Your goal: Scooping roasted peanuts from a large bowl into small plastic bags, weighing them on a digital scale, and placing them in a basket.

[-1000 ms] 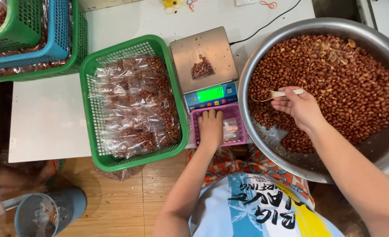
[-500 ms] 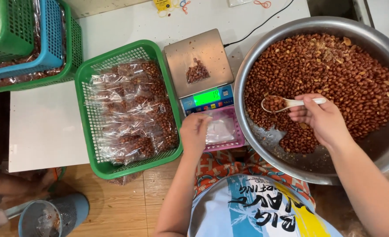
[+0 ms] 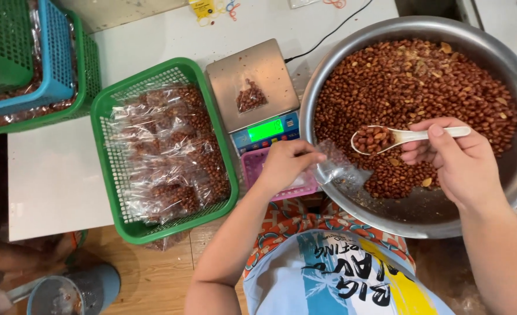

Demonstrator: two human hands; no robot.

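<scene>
My right hand holds a white plastic spoon loaded with red-brown peanuts above a big steel bowl full of peanuts. My left hand pinches a small clear plastic bag at the bowl's near-left rim, just left of the spoon. Behind the left hand a digital scale with a lit green display carries one small filled bag. A pink tray of empty bags lies under the left hand.
A green basket holding several filled peanut bags stands left of the scale on the white table. Stacked blue and green baskets sit at the far left. A bluish cup stands on the wooden floor below.
My left hand lifted a clear bag from the pink tray and brought it to the bowl's rim. My right hand scooped peanuts and raised the loaded spoon toward the bag.
</scene>
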